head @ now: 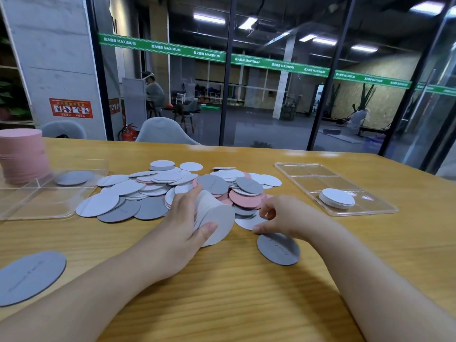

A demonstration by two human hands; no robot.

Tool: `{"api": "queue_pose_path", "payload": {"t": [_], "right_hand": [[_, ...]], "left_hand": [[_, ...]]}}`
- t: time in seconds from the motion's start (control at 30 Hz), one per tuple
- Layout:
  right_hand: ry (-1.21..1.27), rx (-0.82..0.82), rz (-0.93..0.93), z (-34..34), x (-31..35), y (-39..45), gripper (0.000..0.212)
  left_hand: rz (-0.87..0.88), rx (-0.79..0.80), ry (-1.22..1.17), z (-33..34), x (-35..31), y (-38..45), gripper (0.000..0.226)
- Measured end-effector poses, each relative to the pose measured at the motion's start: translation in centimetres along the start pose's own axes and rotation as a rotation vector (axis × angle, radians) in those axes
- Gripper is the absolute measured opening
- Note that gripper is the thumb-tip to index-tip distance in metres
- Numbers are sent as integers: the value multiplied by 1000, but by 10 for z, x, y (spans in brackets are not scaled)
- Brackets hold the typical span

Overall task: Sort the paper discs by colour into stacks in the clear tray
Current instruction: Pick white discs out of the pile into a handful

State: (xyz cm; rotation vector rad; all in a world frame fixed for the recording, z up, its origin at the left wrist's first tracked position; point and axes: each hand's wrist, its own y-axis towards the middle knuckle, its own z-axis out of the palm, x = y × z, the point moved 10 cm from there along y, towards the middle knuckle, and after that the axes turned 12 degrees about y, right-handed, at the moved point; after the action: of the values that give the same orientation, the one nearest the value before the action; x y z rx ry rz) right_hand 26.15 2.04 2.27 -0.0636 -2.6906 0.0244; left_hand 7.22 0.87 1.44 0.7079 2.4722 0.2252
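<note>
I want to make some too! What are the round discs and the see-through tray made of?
Discs: probably thick matte paper or card; flat, dull, no shine, and the left hand holds a bundle of them. Tray on the right: likely clear hard plastic, since the table shows through and its rim glints.

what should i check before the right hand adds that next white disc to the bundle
1. Left hand grips the white bundle firmly: ok.
2. Bundle is one colour: ok on the visible faces, inner discs cannot tell.
3. Right hand pinches only one white disc: cannot tell.
4. Grey disc by the right hand stays out of the pick: ok, it lies apart.
5. White stack in the right tray has room on top: ok.
6. Mixed pile finished: not ok.
</note>
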Motion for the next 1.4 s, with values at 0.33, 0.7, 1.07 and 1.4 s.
{"api": "queue_pose_path", "payload": {"t": [0.33,0.7,1.07,1.4], "right_hand": [[-348,107,-170,4,33,-7,35],[-174,-27,-242,-8,35,-9,16],[-80,-76,-359,-28,40,-22,19],[134,-122,-495,-13,75,-31,13]], "left_hand": [[-8,4,5,0,1,-1,71],[-18,-13,11,-1,2,0,71],[-19,-23,0,-2,0,-1,70],[-16,-10,10,-4,0,0,77]]}}
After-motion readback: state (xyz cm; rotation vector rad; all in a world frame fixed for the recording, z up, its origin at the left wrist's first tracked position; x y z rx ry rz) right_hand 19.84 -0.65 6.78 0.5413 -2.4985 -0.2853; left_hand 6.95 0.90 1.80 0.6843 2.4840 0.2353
